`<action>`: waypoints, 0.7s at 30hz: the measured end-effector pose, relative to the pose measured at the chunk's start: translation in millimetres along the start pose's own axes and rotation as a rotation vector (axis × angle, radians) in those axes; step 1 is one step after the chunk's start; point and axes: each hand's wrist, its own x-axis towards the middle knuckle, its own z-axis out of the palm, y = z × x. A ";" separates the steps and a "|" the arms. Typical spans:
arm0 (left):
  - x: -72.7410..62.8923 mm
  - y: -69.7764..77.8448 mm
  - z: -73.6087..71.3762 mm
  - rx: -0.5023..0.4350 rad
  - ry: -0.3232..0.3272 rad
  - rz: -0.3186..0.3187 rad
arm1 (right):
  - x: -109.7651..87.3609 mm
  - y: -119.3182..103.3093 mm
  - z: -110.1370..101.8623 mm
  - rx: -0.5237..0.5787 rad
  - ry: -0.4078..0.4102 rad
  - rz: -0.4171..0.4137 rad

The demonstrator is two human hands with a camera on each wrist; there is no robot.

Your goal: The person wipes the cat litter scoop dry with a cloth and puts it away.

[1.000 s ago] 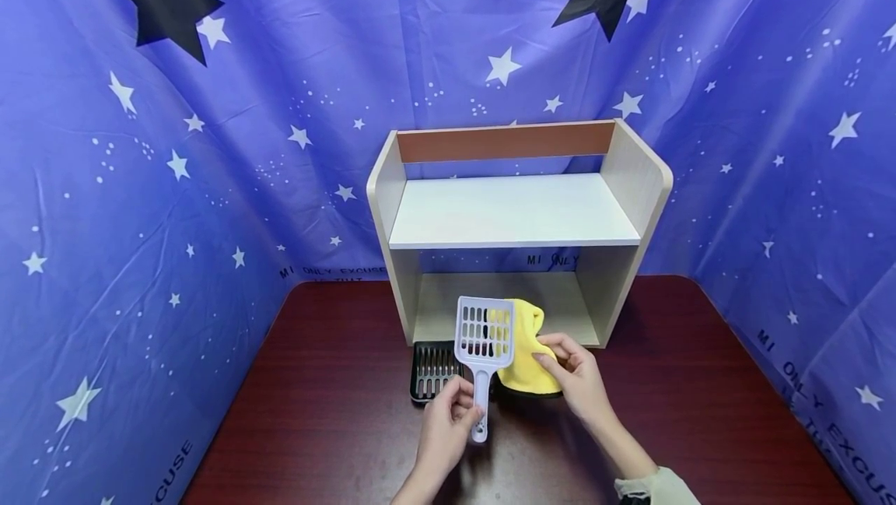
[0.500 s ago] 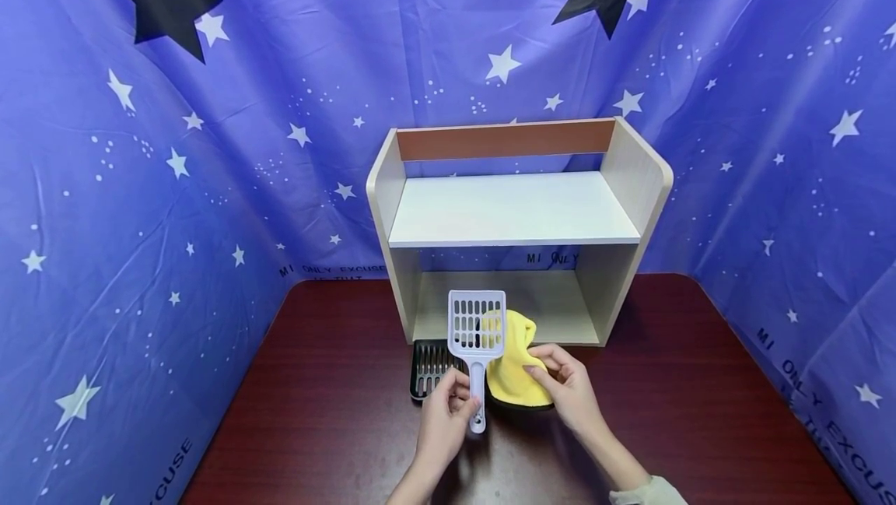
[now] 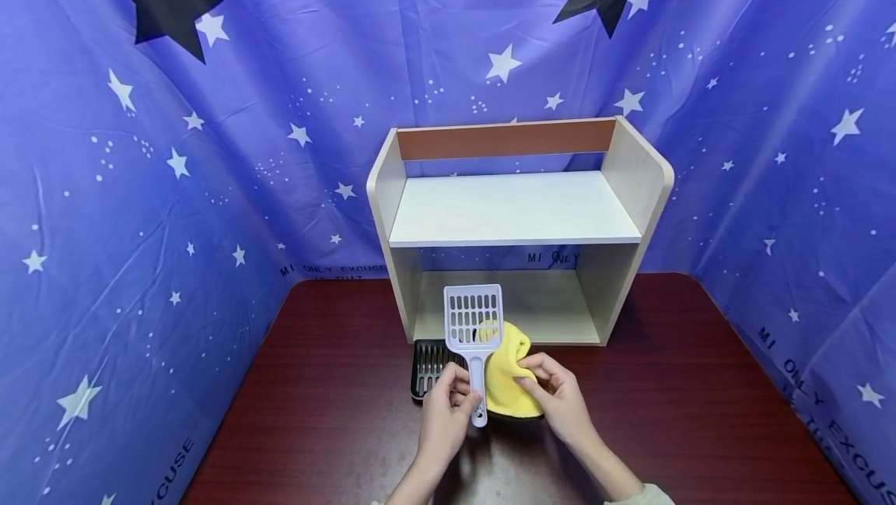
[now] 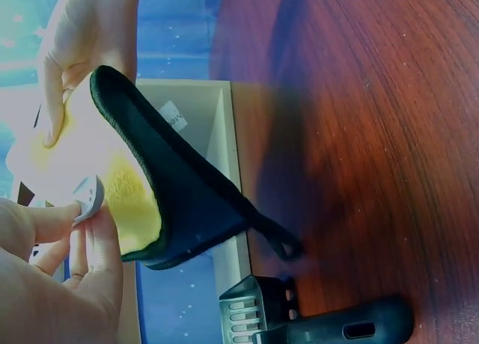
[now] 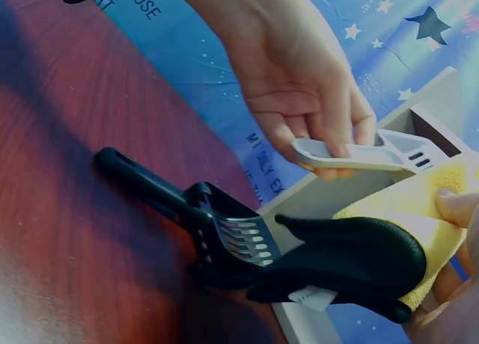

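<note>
My left hand pinches the handle of a pale grey slotted litter scoop, held upright above the table. Behind and right of its slotted head is a yellow plush cloth, which my right hand pinches at its right side. In the left wrist view, the cloth shows a dark back, black edging and a small loop. A black slotted scoop lies on the table left of the grey one. My left hand covers its handle in the head view; the right wrist view shows that handle.
A two-level wooden shelf with a white upper board stands at the back of the dark red table. Blue star-patterned curtains enclose the table at the back and sides.
The cloth and my right hand have moved left and slightly nearer to me. The grey scoop has shifted a little left and up in the view. Both holds stay the same.
</note>
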 end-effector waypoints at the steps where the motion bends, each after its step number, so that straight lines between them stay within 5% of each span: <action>1: 0.2 0.0 0.4 0.009 0.000 0.002 | -0.9 1.0 1.0 -0.003 -0.009 0.001; 4: 0.3 -1.3 0.3 0.017 0.004 0.009 | -4.0 2.9 2.3 0.003 -0.030 0.014; 11: 4.3 2.0 -14.4 -0.038 0.045 0.006 | -4.1 -1.1 -15.5 0.144 -0.068 0.194; 21: 22.8 9.8 -39.0 -0.056 0.148 0.071 | -2.5 -7.6 -39.5 0.225 -0.096 0.230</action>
